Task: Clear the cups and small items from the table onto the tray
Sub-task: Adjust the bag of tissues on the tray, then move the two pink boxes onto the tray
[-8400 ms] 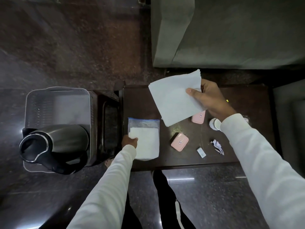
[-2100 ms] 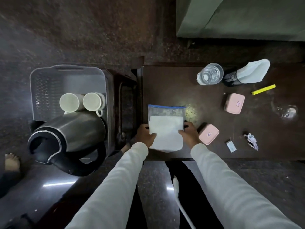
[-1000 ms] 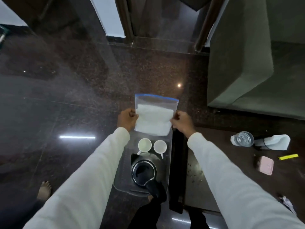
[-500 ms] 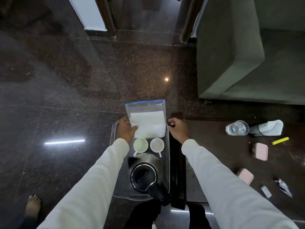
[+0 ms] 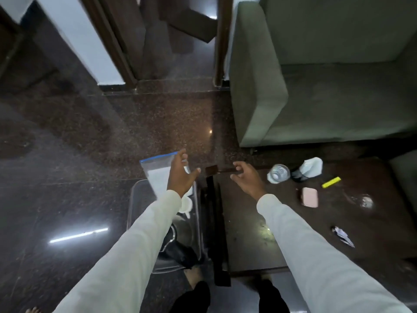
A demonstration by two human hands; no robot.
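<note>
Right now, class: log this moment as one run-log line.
left hand: open, by blue-topped clear plastic bag | right hand: open, empty | grey plastic tray: white cup inside

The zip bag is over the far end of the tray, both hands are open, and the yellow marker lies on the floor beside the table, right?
Not quite. The head view shows the yellow marker lying on the table, near the pink case, not on the floor. The rest holds: the zip bag is over the far end of the tray, and the left hand and right hand are open.
</note>
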